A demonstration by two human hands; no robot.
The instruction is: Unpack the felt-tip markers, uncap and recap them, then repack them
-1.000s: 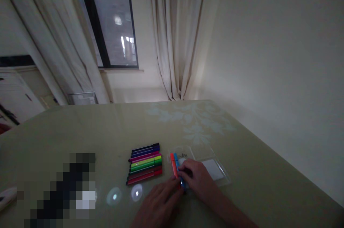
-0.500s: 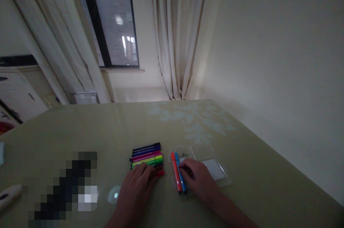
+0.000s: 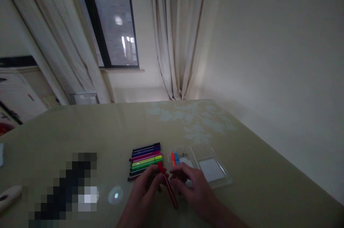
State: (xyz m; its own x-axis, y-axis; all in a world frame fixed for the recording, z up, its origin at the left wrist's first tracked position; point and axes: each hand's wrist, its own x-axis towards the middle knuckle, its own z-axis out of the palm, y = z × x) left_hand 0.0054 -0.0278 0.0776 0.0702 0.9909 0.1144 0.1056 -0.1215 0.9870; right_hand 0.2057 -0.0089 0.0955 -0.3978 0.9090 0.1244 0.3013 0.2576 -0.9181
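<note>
A red marker [image 3: 170, 190] is pinched between the thumb and fingers of my left hand [image 3: 146, 188], tilted with its cap end away from me. Close beside it on the right is my right hand [image 3: 195, 186], its thumb and bent fingers apart near the marker; whether they touch it is hard to tell. Partly behind that hand, an orange marker [image 3: 173, 159] and a blue marker [image 3: 176, 158] lie side by side in a clear plastic case [image 3: 227, 177]. Several markers [image 3: 146, 156] in black, purple, pink, yellow-green and green lie in a row beyond my left hand.
A white card [image 3: 211, 170] shows in the right part of the open case. On the left of the glossy table [image 3: 107, 131] are a blurred-out dark object [image 3: 63, 188] and a pale handle-like thing [image 3: 10, 197]. A wall [image 3: 282, 77] runs along the table's right edge.
My left hand has lifted the red marker from the row and brought it to the right, turned lengthwise. My right hand has let go of the blue marker, which stays beside the orange one.
</note>
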